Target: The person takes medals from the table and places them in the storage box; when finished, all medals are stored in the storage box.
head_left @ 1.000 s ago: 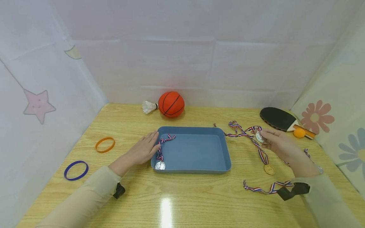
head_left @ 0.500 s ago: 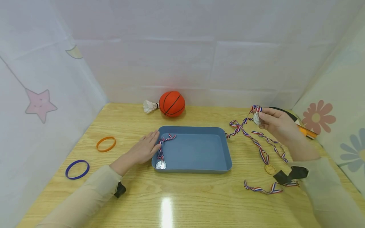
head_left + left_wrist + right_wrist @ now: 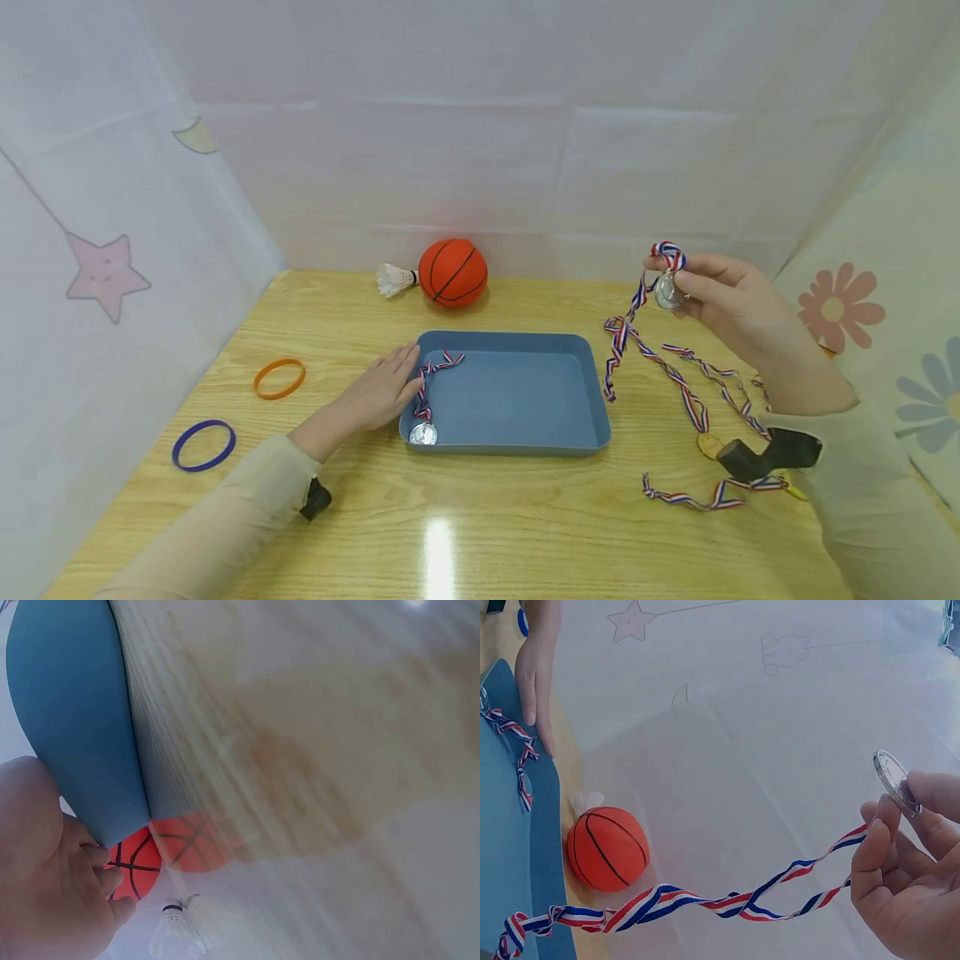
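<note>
A silver medal [image 3: 667,292] is pinched between the thumb and fingers of my right hand [image 3: 738,308], raised over the right part of the table. Its striped red, white and blue ribbon [image 3: 660,904] runs over the fingers and dangles down beside the tray's right end. My left hand [image 3: 378,387] rests with straight fingers along the left rim of the blue tray [image 3: 517,452]. Inside that tray, at its left end, lies another silver medal [image 3: 423,433] with a twisted ribbon. A gold medal [image 3: 711,445] lies on the table below my right hand, its ribbon stretching up and left.
Behind the tray sit a small orange-red basketball [image 3: 453,272] and a shuttlecock [image 3: 395,280]. An orange wristband [image 3: 279,379] and a blue wristband [image 3: 203,446] lie at the left. More ribbons [image 3: 693,502] spread at the right; my right arm mostly hides the paddle there.
My right hand has lifted the silver medal up and slightly left, drawing its ribbon off the table to hang beside the tray. The left hand stays in place.
</note>
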The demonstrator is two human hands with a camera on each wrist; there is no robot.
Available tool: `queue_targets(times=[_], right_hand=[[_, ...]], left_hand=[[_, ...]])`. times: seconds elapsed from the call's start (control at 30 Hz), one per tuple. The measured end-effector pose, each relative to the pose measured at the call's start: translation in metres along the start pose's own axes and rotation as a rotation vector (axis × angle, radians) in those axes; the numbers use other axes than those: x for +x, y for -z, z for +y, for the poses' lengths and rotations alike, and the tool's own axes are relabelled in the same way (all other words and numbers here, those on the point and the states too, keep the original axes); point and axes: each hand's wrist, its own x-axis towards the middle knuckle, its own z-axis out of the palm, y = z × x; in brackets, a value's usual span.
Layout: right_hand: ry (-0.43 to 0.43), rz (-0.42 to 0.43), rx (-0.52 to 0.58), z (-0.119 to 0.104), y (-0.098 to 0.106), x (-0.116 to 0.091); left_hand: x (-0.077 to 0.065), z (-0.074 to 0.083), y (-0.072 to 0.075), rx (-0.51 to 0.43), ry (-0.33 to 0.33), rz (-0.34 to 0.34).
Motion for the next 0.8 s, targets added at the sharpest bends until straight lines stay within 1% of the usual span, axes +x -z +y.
queue_targets(times=[0.13, 0.23, 0.3, 0.37, 0.47, 0.67, 0.8], right_hand=[[0.017, -0.072, 0.006, -0.005, -0.012, 0.006], [0.023, -0.077, -0.052, -0.006, -0.024, 0.01], [0.018, -0.08, -0.068, -0.005, -0.032, 0.013], [0.005, -0.095, -0.082, -0.003, -0.039, 0.015], [-0.015, -0.146, -0.055, 0.002, -0.05, 0.019], [-0.104, -0.202, -0.047, 0.018, -0.07, 0.025], [-0.13, -0.252, -0.047, 0.029, -0.082, 0.03]], left_hand=[[0.0, 0.0, 0.0, -0.003, -0.002, 0.003], [-0.001, 0.001, 0.001, -0.005, -0.002, 0.003], [-0.001, 0.001, 0.001, -0.003, -0.001, 0.002], [-0.001, 0.001, 0.001, -0.004, -0.001, 0.004], [-0.001, 0.001, 0.001, -0.005, -0.001, 0.005], [-0.001, 0.001, 0.001, -0.004, 0.006, -0.006], [-0.001, 0.001, 0.001, -0.003, 0.003, -0.005]])
